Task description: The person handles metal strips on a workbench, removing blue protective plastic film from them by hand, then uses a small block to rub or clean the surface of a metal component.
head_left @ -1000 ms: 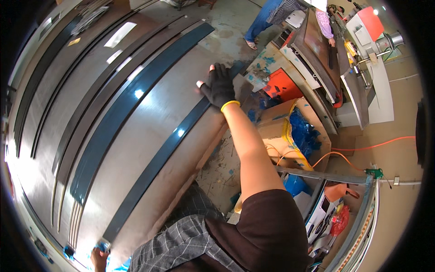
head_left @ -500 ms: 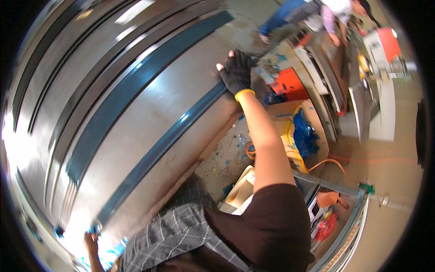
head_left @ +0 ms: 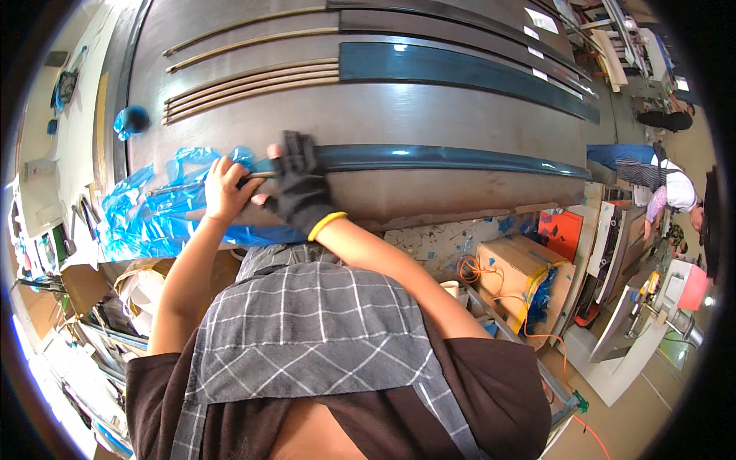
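Note:
A long, narrow dark-blue strip (head_left: 437, 158) lies across the table in front of me. At its left end my bare left hand (head_left: 228, 190) is closed with fingertips pinched on a thin tan rod (head_left: 263, 175). Crumpled bright-blue plastic film (head_left: 142, 218) bunches around and under that hand. My right hand (head_left: 300, 182), in a black glove with bare fingertips and a yellow cuff, rests across the strip's left end. Its thumb and fingers are apart, on either side of the rod. The glove hides part of the strip and rod.
A wider dark-blue strip (head_left: 460, 70) lies farther back, with several tan rods (head_left: 253, 90) at its left. A small dark round object with blue film (head_left: 136, 119) sits at the left. At right are a cardboard box (head_left: 515, 264), an orange cord (head_left: 566, 356) and another person (head_left: 675, 184).
My view has turned leftward. My right hand has come back from the strip's far end to its left end, beside my left hand. The other person remains at the right.

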Motion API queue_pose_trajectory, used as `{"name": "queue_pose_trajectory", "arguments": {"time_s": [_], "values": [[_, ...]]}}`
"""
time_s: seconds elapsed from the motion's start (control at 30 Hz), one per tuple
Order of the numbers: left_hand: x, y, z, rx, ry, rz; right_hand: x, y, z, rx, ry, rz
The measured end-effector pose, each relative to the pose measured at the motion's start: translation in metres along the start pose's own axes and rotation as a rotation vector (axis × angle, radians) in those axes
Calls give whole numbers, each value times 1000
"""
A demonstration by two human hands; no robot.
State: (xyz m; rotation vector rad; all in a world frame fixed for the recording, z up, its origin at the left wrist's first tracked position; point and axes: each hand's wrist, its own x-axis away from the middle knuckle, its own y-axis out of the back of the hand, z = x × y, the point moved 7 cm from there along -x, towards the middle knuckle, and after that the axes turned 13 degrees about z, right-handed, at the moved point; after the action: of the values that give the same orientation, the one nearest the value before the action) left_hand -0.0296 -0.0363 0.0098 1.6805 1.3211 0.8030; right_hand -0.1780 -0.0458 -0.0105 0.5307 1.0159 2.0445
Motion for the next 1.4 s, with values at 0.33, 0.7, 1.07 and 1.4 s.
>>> {"name": "queue_pose_trajectory", "arguments": {"time_s": [0.33,0.7,1.07,1.4], "values": [[5,4,4,40,-20,-44,24,65,-54,61,-351,-86],[7,4,7,57,-39,-40,3,67,-57,80,-526,288],[8,5,6,68,-53,-53,-1,69,-50,89,-614,423],[8,5,5,59,-51,-58,3,70,-65,67,-649,273]]}}
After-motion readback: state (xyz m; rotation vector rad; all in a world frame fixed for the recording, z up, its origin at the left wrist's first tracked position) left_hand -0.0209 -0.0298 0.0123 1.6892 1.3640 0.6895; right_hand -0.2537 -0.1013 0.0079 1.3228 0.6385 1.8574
